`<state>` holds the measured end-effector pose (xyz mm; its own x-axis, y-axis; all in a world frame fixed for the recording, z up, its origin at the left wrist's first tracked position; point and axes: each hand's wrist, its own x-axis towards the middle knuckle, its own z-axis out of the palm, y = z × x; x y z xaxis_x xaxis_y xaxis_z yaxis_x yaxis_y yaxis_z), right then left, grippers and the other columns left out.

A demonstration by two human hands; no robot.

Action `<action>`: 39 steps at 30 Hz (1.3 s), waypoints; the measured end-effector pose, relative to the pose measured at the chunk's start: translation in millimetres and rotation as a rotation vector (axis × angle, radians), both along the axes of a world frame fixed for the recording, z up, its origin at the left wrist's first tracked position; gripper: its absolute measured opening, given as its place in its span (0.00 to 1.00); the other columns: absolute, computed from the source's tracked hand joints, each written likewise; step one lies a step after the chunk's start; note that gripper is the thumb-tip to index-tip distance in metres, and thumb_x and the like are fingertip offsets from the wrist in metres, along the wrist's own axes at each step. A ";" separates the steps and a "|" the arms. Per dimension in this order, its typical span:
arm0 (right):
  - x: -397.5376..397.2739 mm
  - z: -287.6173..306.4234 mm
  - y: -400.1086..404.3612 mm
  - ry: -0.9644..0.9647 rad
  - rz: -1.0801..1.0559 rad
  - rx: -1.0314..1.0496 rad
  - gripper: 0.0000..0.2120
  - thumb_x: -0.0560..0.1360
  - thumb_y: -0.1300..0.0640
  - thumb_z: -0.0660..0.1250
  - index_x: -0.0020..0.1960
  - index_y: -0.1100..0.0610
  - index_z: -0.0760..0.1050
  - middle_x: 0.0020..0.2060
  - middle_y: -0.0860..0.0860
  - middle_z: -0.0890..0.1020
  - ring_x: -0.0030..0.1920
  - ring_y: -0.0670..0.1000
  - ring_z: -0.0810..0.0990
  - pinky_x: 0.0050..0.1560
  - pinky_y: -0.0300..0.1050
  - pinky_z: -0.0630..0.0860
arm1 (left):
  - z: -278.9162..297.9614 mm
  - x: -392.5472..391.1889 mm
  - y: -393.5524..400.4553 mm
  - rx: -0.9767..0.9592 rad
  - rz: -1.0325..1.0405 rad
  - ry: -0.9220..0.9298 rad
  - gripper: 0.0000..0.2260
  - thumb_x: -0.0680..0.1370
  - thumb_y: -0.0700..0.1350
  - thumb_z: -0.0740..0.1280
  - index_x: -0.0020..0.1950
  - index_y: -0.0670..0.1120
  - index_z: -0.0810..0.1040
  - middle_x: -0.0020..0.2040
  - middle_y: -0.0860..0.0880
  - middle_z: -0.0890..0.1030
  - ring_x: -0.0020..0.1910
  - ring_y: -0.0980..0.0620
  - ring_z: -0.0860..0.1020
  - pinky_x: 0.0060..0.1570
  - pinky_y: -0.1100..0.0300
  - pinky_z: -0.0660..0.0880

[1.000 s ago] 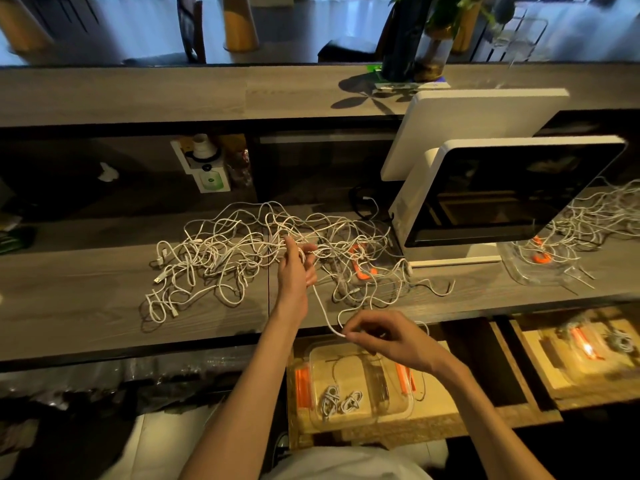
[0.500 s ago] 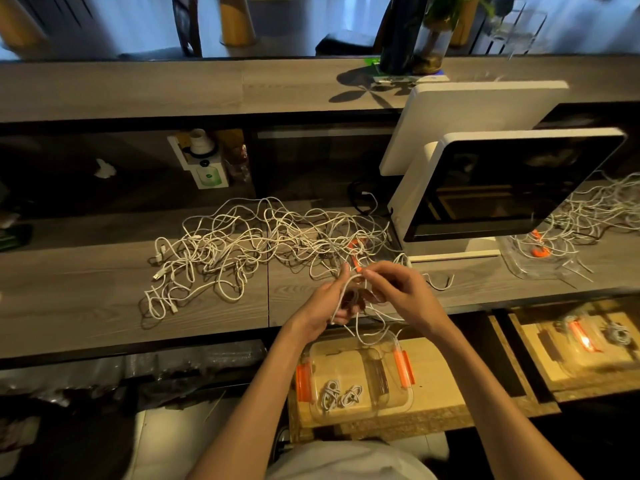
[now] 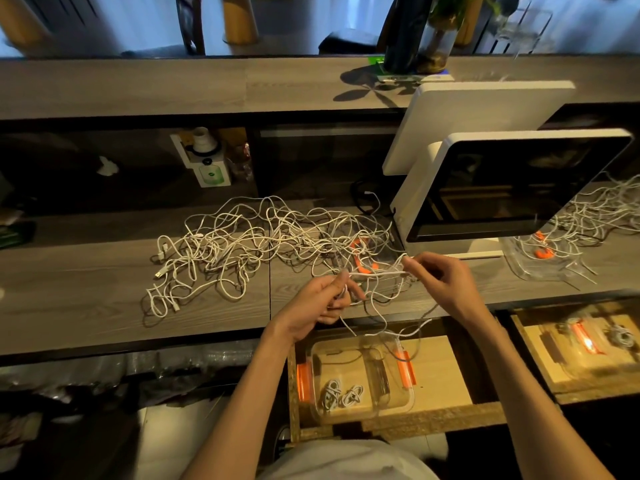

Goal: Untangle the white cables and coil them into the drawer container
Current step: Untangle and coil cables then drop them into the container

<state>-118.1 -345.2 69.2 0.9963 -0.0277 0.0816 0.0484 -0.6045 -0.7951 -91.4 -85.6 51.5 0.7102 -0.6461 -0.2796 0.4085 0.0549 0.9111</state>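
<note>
**One cable stretched out over the drawer, big tangle left on the counter**

A single thin white cable (image 3: 375, 273) is being held taut between both hands, just in front of the big messy pile of white cables (image 3: 263, 247) spread on the grey wood-grain counter (image 3: 86, 299). The left hand (image 3: 320, 303) is curled round a few gathered loops of it, while the right hand (image 3: 441, 282) is pinching the far end between thumb and fingertips. Probably it's stretched like that so kinks get pulled straight before winding, though that's a guess. Slack is hanging down from the hands toward the clear plastic container with orange clips (image 3: 408, 400), which is sat in the open light-wood drawer (image 3: 446, 372) right below the pile's near edge, so finished coils can simply be dropped in. Two small coiled white cables (image 3: 341, 396) are already lying in the container's front-left corner.

To the right of the pile a white-framed tilted monitor (image 3: 512, 188) is standing, and beyond that a second cable heap (image 3: 595, 209) can be seen. Most of the work looks undone.
</note>
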 end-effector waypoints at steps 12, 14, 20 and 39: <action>-20.2 -18.1 4.8 0.141 0.088 0.246 0.14 0.81 0.48 0.64 0.48 0.57 0.82 0.33 0.49 0.79 0.33 0.50 0.77 0.35 0.46 0.77 | -8.2 6.6 3.1 -0.114 0.565 -0.014 0.22 0.83 0.55 0.59 0.60 0.39 0.82 0.49 0.45 0.82 0.32 0.55 0.67 0.26 0.66 0.59; -26.9 -29.4 13.9 0.167 0.068 0.254 0.13 0.82 0.49 0.64 0.49 0.55 0.83 0.33 0.49 0.77 0.32 0.48 0.73 0.32 0.41 0.69 | -7.0 5.6 -0.1 -0.158 0.602 0.028 0.23 0.84 0.55 0.58 0.60 0.38 0.81 0.53 0.46 0.83 0.34 0.56 0.69 0.27 0.66 0.60; -46.2 -57.2 49.3 0.279 -0.017 0.502 0.09 0.83 0.55 0.64 0.55 0.59 0.81 0.32 0.44 0.76 0.32 0.41 0.69 0.30 0.32 0.63 | -4.6 8.2 -13.8 -0.200 0.800 0.129 0.21 0.85 0.55 0.57 0.53 0.43 0.84 0.49 0.43 0.85 0.47 0.51 0.81 0.43 0.59 0.74; -51.4 1.5 72.5 0.205 0.524 0.093 0.06 0.82 0.50 0.69 0.56 0.49 0.82 0.44 0.44 0.85 0.45 0.49 0.84 0.45 0.43 0.80 | -4.8 0.5 -25.1 0.181 0.565 -0.029 0.20 0.85 0.58 0.54 0.51 0.44 0.76 0.34 0.52 0.71 0.28 0.58 0.66 0.28 0.65 0.61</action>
